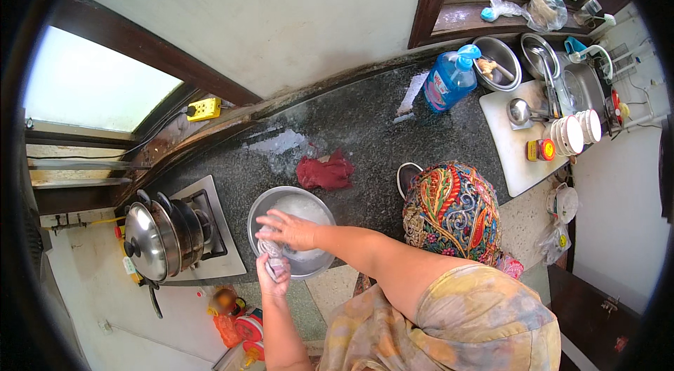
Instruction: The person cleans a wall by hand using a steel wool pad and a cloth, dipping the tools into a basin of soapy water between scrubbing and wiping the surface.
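Observation:
A round metal basin (pixel 327 208) of cloudy, sudsy water stands near the counter's front edge. Over its near left rim, my left hand (pixel 275 272) grips a bunched, light patterned cloth (pixel 270 249). My right hand (pixel 288 229) is above the water with its fingers spread, at the cloth's upper end; whether its palm presses on the cloth is hidden. Just behind the basin lies a crumpled dark red cloth (pixel 325 170) on the black speckled countertop (pixel 363 129).
To the left, lidded metal pots (pixel 152 239) sit on a gas stove (pixel 231 260). Bulging paisley fabric (pixel 453 213) is right of my right arm. Farther right are a blue soap bottle (pixel 450 80), metal bowls (pixel 497 63), a white cutting board (pixel 505 150), stacked cups (pixel 566 135) and a sink (pixel 584 86).

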`<state>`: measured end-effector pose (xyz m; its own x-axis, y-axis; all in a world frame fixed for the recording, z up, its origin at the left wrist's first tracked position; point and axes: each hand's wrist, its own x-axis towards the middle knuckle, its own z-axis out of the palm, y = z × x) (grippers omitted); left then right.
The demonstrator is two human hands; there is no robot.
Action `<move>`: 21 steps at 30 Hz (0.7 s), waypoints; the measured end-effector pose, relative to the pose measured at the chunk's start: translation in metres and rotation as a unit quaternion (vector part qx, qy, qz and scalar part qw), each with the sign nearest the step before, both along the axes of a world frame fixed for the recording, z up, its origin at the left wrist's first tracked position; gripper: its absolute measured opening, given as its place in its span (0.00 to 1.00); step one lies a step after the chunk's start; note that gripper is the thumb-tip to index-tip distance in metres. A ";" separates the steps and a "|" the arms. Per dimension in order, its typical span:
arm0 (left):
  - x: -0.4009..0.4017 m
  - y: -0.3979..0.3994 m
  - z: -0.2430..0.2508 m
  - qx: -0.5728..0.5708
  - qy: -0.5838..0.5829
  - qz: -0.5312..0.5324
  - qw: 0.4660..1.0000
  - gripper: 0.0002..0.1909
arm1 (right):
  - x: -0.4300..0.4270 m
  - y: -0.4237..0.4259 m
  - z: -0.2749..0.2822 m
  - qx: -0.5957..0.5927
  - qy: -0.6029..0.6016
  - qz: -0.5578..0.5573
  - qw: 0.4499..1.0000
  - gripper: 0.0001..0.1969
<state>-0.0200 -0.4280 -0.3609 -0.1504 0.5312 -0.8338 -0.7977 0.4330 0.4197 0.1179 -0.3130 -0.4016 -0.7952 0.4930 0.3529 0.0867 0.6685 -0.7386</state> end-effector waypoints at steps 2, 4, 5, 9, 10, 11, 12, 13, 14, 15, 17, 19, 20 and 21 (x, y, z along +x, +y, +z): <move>0.003 0.002 0.010 0.009 -0.126 -0.090 0.988 0.21 | -0.001 0.000 -0.008 0.023 0.037 0.006 0.999 0.39; 0.004 -0.001 0.017 0.021 -0.149 -0.141 0.979 0.23 | 0.000 0.000 -0.006 0.036 0.039 0.057 0.997 0.35; 0.004 -0.004 0.017 0.030 -0.169 -0.188 0.967 0.26 | 0.002 -0.001 -0.005 0.039 0.036 0.053 0.997 0.35; -0.004 -0.009 0.017 -0.041 -0.064 -0.262 0.962 0.26 | 0.007 0.003 0.007 0.092 -0.016 0.082 0.992 0.25; -0.006 -0.003 0.022 -0.002 -0.076 -0.288 0.955 0.23 | 0.007 0.006 0.011 0.099 -0.042 0.073 0.992 0.20; -0.005 0.002 0.028 0.000 -0.077 -0.290 0.954 0.23 | 0.007 0.009 0.014 0.107 -0.067 0.064 0.990 0.15; -0.001 0.009 0.035 -0.016 -0.004 -0.344 0.939 0.22 | 0.007 0.012 0.015 0.109 -0.069 0.060 0.990 0.15; 0.004 0.016 0.041 -0.032 0.069 -0.395 0.916 0.21 | 0.005 0.016 0.017 0.117 -0.087 0.062 0.987 0.12; 0.009 0.023 0.044 -0.073 0.143 -0.422 0.892 0.17 | 0.006 0.019 0.018 0.125 -0.105 0.064 0.985 0.10; 0.008 0.026 0.044 -0.072 0.145 -0.421 0.893 0.17 | 0.004 0.019 0.021 0.127 -0.104 0.065 0.984 0.10; 0.004 0.030 0.037 -0.038 0.289 -0.517 0.805 0.15 | 0.000 0.016 0.026 0.115 -0.161 0.050 0.979 0.07; 0.002 0.033 0.027 -0.064 0.364 -0.535 0.760 0.16 | -0.006 0.013 0.019 0.104 -0.176 0.054 0.977 0.07; 0.003 0.034 0.024 -0.041 0.502 -0.588 0.633 0.18 | -0.009 0.013 0.017 0.090 -0.196 0.057 0.975 0.07; 0.006 0.037 0.025 -0.020 0.620 -0.617 0.484 0.20 | -0.010 0.013 0.021 0.094 -0.192 0.064 0.975 0.07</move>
<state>-0.0142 -0.3907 -0.3364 -0.1372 0.8415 -0.5226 0.9332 0.2868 0.2168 0.1079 -0.3003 -0.3804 -0.9369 0.3373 0.0923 0.2400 0.8123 -0.5316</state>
